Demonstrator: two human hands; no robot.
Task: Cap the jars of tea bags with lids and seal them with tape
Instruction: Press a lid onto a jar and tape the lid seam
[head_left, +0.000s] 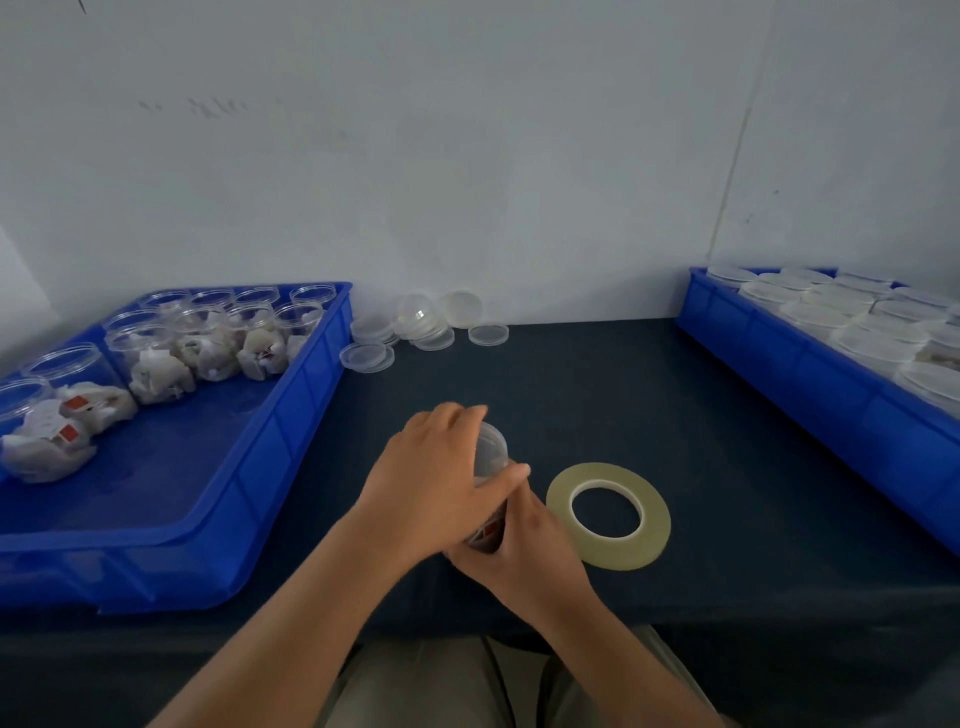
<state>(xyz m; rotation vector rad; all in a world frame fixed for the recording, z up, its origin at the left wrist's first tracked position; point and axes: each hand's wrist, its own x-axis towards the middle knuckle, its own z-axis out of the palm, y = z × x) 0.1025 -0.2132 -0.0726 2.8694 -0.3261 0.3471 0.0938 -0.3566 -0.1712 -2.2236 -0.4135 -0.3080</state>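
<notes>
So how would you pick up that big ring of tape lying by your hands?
From above. The tape roll lies flat on the table, so drop fingers into its hole and pinch the band nearest the right hand, thumb outside.

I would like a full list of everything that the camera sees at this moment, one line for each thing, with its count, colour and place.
left tray: one, blue, left of the table
open jars: many, clear, holding tea bags, in the left tray
loose lids: several, clear, some stacked, by the wall
tape roll: one, pale yellow, flat on the table right of the hands
right tray: one, blue, right edge
capped jars: many, whitish lids, in the right tray
held jar: one, clear, lidded, between both hands
table: one, dark blue cover
wall: one, white, behind
trousers: one pair, grey, bottom edge
left hand: one, grips the held jar's top
right hand: one, grips its lower part
</notes>
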